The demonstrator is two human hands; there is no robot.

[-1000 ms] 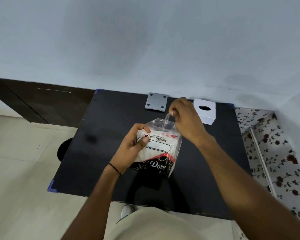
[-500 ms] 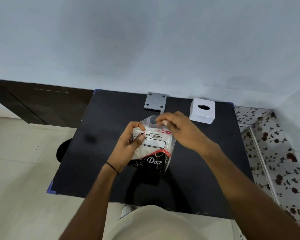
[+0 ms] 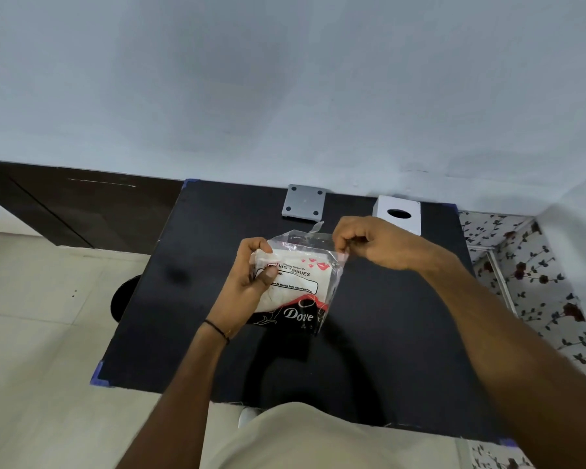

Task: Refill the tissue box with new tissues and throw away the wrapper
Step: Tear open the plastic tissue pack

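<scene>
While left hand (image 3: 247,286) grips tissue pack (image 3: 295,282), right hand (image 3: 372,242) pinches its wrapper, fingertips hidden.

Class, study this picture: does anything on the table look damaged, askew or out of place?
Only the tissue pack: its clear wrapper is torn open at the top, a loose strip sticking up, as both hands pull it apart. The tissue box sits upright.

A plain pale grey-blue wall (image 3: 285,79) fills the upper part of the view, evenly lit. A black table (image 3: 190,299) stands with its far edge against it, blue caps showing on its corners. Left of the table runs a dark brown cabinet (image 3: 82,204) along the wall's foot. The floor (image 3: 41,333) is laid with light beige tiles. Beyond the table's right edge hangs or lies a white cloth with dark flowers (image 3: 538,282).
</scene>
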